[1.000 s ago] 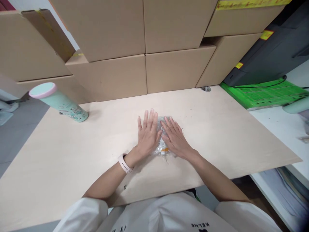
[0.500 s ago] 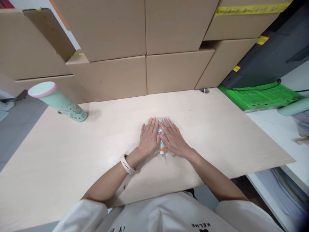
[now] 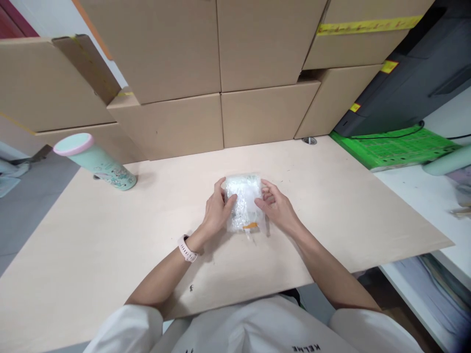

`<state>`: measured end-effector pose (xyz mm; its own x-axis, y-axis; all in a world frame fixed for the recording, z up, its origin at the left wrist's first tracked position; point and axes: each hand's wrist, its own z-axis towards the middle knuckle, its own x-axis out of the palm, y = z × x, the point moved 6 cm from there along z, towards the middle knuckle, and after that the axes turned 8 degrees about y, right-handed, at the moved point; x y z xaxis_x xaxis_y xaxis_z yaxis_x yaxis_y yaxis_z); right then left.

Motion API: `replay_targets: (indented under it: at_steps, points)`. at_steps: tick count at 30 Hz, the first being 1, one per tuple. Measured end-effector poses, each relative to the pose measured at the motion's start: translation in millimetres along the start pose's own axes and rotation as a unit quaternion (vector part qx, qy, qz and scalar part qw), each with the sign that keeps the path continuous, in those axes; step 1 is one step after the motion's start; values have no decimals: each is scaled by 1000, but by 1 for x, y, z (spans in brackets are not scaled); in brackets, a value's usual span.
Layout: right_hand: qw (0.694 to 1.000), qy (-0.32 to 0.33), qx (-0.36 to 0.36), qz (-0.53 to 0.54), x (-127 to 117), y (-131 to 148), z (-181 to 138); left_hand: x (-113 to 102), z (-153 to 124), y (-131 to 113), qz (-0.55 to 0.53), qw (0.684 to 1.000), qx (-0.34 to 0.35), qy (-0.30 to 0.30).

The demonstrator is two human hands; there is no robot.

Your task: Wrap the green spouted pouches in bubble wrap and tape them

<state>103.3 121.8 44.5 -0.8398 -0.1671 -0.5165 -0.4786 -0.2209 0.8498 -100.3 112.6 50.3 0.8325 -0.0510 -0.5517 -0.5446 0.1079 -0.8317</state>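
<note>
A small package in clear bubble wrap (image 3: 245, 201) is between my hands over the middle of the table, with an orange strip (image 3: 250, 225) on its near edge. My left hand (image 3: 220, 206) grips its left side, thumb on top and fingers at the edge. On the opposite side my right hand (image 3: 275, 203) has its thumb on the top face and its curled fingers against the right edge. What lies inside the wrap cannot be made out.
A mint-green tumbler with a pink rim (image 3: 97, 162) stands on the left of the wooden table (image 3: 147, 255). Stacked cardboard boxes (image 3: 184, 125) line the back. At the right are a green plastic crate (image 3: 390, 147) and a dark grey case (image 3: 408, 83).
Both hands have gone from lying flat on top of the package to holding it by its two sides. More of the bubble wrap shows. The camera view has shifted slightly.
</note>
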Motion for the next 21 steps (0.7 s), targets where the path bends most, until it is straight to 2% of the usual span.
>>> replay_targets:
  at_steps: [3,5,7,9,11,13,16,19,21]
  points:
    - [995,-30,-79,51,-7,11,-3,-2,-6,-18,-73,989,113,-57]
    - [994,-43,-86,49,-10,12,-5,1,-8,-22,-100,985,134,-49]
    - [998,-47,-42,29,-11,3,-4,10,-7,-15,-104,991,86,3]
    - [999,-41,18,6,-10,-12,-2,18,-6,-3,-58,997,16,49]
    - [998,-33,60,-8,-9,-25,1,22,-7,5,13,997,-23,66]
    - [996,-38,75,25,-10,-32,3,24,-8,7,36,996,-29,70]
    - [982,-34,58,174,-10,-28,3,31,-9,7,-85,990,-49,101]
    - [957,22,33,287,-5,-11,1,46,-9,5,-267,944,-76,181]
    - [949,50,25,310,-3,-3,0,47,-4,8,-319,929,-78,170]
